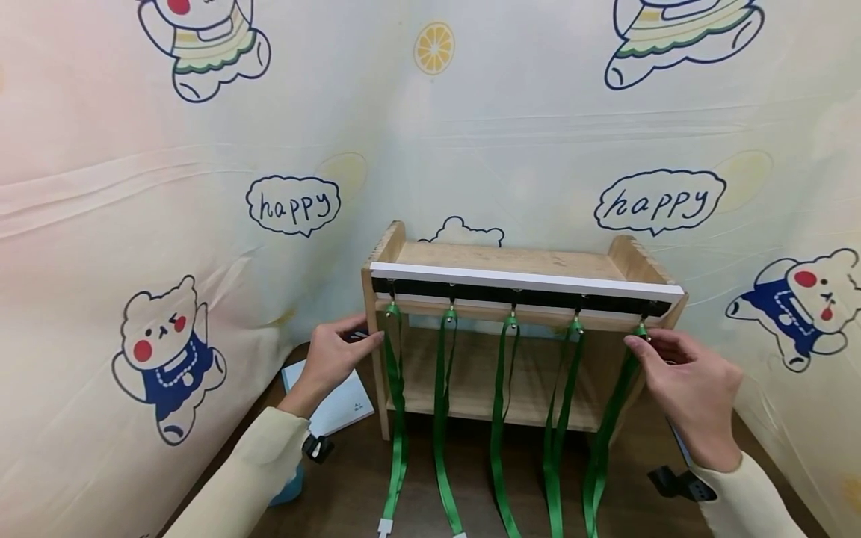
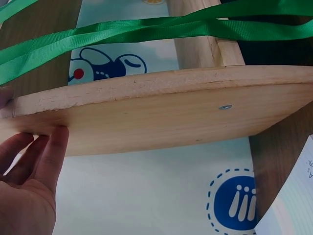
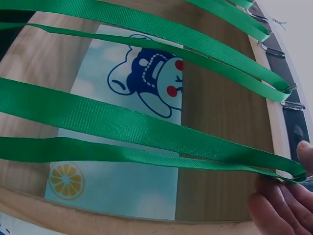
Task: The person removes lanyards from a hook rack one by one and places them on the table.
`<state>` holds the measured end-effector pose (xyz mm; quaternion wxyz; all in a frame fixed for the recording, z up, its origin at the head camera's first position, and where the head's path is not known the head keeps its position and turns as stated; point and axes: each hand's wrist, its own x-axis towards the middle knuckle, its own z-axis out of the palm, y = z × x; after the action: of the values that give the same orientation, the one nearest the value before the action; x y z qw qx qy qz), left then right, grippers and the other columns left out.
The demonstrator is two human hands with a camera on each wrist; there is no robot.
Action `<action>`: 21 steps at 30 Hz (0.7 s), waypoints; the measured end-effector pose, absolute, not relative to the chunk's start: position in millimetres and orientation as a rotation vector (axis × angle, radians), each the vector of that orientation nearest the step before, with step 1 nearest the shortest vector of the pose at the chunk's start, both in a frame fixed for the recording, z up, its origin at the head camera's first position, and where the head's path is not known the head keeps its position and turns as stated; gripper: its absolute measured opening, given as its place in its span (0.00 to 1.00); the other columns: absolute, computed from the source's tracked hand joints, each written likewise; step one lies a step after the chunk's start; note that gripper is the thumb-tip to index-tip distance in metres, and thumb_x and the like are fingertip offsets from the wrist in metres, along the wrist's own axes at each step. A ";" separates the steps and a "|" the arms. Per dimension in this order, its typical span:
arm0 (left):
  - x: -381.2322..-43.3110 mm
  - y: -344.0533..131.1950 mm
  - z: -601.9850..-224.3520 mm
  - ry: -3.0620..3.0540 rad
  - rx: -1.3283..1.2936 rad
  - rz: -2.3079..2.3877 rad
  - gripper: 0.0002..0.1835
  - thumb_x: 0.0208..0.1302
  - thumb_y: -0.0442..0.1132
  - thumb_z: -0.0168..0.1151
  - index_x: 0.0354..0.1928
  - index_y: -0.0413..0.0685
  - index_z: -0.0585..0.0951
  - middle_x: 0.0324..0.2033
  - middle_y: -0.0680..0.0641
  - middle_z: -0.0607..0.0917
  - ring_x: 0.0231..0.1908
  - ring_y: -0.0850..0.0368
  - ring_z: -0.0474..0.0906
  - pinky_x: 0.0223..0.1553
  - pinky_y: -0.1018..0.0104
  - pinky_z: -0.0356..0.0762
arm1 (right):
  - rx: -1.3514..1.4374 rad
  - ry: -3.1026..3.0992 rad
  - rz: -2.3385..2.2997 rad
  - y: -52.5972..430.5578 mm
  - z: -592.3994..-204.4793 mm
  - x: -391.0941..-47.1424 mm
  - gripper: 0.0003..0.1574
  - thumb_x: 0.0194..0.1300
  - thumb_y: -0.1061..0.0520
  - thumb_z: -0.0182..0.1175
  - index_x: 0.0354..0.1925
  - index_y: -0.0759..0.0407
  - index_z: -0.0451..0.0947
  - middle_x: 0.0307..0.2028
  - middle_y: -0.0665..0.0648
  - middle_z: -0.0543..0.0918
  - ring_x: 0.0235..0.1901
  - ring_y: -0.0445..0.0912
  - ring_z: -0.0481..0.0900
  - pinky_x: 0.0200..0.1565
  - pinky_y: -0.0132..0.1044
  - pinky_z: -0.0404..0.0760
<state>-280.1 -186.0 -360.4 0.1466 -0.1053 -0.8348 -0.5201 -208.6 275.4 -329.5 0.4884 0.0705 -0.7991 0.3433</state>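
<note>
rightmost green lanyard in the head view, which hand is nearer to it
Right: the right hand pinches the rightmost green lanyard near its top, while the left hand is at the opposite end, touching the left side of the wooden shelf.

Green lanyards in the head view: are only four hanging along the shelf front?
No, five green lanyards hang in a row along the front of the wooden shelf, the rightmost pinched by the right hand.

Pale creased backdrop (image 1: 525,168); cartoon bears (image 1: 171,373), 2 "happy" bubbles (image 1: 294,205); dark brown tabletop (image 1: 469,467).
</note>
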 end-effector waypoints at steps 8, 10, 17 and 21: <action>-280.7 -186.1 -361.0 -2.408 -0.297 -1.485 0.28 0.63 0.54 0.71 0.62 0.51 0.82 0.54 0.41 0.87 0.49 0.46 0.86 0.48 0.51 0.88 | 0.130 -1.949 0.807 274.5 -330.0 -210.6 0.13 0.56 0.61 0.76 0.37 0.70 0.87 0.30 0.69 0.89 0.28 0.09 0.68 0.33 0.07 0.69; -280.8 -186.3 -361.2 -2.409 -0.297 -1.486 0.29 0.63 0.54 0.71 0.63 0.51 0.82 0.54 0.41 0.87 0.49 0.45 0.86 0.48 0.51 0.88 | 0.137 -1.946 0.802 274.3 -331.0 -210.8 0.12 0.57 0.61 0.75 0.36 0.70 0.87 0.29 0.68 0.89 0.27 0.09 0.68 0.32 0.07 0.69; -280.7 -185.5 -360.5 -2.404 -0.305 -1.493 0.29 0.62 0.54 0.71 0.63 0.51 0.82 0.54 0.41 0.87 0.49 0.45 0.86 0.48 0.51 0.88 | 0.164 -1.909 0.812 274.2 -334.8 -211.7 0.08 0.58 0.63 0.73 0.32 0.69 0.88 0.24 0.67 0.88 0.22 0.13 0.69 0.25 0.10 0.69; -280.5 -184.7 -360.3 -2.400 -0.310 -1.492 0.28 0.63 0.53 0.71 0.62 0.51 0.83 0.53 0.41 0.87 0.48 0.46 0.86 0.47 0.52 0.89 | 0.165 -1.893 0.833 273.9 -335.7 -212.0 0.07 0.58 0.63 0.73 0.33 0.69 0.88 0.24 0.61 0.88 0.23 0.14 0.70 0.26 0.11 0.70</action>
<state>-280.5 -184.7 -360.3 0.1486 -0.1080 -0.8348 -0.5191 -212.0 273.9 -335.7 0.5082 0.0685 -0.7858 0.3458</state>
